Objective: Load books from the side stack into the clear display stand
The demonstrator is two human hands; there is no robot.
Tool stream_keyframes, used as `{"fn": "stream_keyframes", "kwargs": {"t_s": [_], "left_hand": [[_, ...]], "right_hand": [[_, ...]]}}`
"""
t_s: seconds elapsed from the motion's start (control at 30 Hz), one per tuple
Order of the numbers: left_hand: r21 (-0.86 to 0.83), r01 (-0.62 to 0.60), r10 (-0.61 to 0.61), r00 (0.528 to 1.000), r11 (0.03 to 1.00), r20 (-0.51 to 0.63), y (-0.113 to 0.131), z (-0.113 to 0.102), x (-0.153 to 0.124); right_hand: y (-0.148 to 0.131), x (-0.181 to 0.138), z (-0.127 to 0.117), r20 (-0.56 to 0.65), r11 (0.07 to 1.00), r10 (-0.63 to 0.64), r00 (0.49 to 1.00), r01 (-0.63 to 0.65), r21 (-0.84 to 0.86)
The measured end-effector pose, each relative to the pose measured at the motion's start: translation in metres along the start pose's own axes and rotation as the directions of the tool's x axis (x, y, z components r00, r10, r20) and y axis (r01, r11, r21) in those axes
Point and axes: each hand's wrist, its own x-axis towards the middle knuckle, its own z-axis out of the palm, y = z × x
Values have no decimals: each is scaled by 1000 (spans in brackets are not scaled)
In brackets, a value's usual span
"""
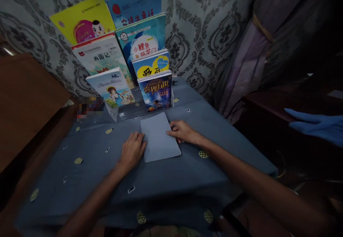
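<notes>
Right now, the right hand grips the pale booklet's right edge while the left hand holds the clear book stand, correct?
Not quite: the head view shows the left hand at the left edge of the pale booklet, not on the clear book stand. The right hand does grip the booklet's right edge.

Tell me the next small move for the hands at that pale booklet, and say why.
I'd probably lift the right edge of the pale booklet a little with the right hand: its grip is already on that edge, while the left hand rests at the opposite edge and could steady it on the tablecloth.
</notes>
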Motion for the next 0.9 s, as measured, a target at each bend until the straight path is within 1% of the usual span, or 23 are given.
{"fn": "stream_keyframes", "kwargs": {"t_s": [0.07, 0.23, 0.33, 0.47, 0.57, 0.63, 0.7, 0.77, 0.8, 0.83, 0.87, 0.9], "left_hand": [[53, -35, 36, 999, 998, -12, 0, 1, 3], [92, -44, 44, 999, 995, -8, -7, 5, 20], [84, -11, 9, 1000, 996, 16, -13, 7, 36], [62, 15, -16, 1000, 998, 15, -23, 12, 56], [52, 6, -6, 1000, 999, -1, -28, 15, 63], [50, 7, -6, 1000, 999, -16, -29, 16, 63], [48, 10, -8, 1000, 999, -30, -28, 17, 61], [44, 12, -10, 999, 999, -41, -27, 18, 60], [42, 11, -9, 999, 999, -46, -27, 18, 59], [43, 12, -9, 999, 999, -51, -27, 18, 59], [46, 13, -10, 998, 999, -57, -27, 19, 59], [51, 14, -11, 998, 999, -60, -27, 19, 59]], "right_hand": [[-1, -1, 1, -23, 1000, 18, 1000, -19, -7], [-5, -2, 1, -46, 998, 54, 997, -56, -34], [-8, -4, 1, -40, 996, 69, 997, -71, -51], [-9, -4, 2, -37, 995, 72, 997, -75, -67], [-6, -3, 1, -28, 993, 66, 997, -69, -101], [-4, -4, -1, -39, 981, 44, 998, -51, -186], [-4, -4, -2, -111, 928, -13, 994, -29, -372], [-7, -4, 0, -190, 821, -89, 978, -35, -569], [-9, -3, 4, -201, 771, -126, 971, -31, -636], [-12, -1, 9, -183, 736, -166, 969, -2, -677], [-15, 3, 16, -138, 716, -216, 966, 60, -696], [-17, 8, 24, -74, 703, -278, 958, 151, -695]]}}
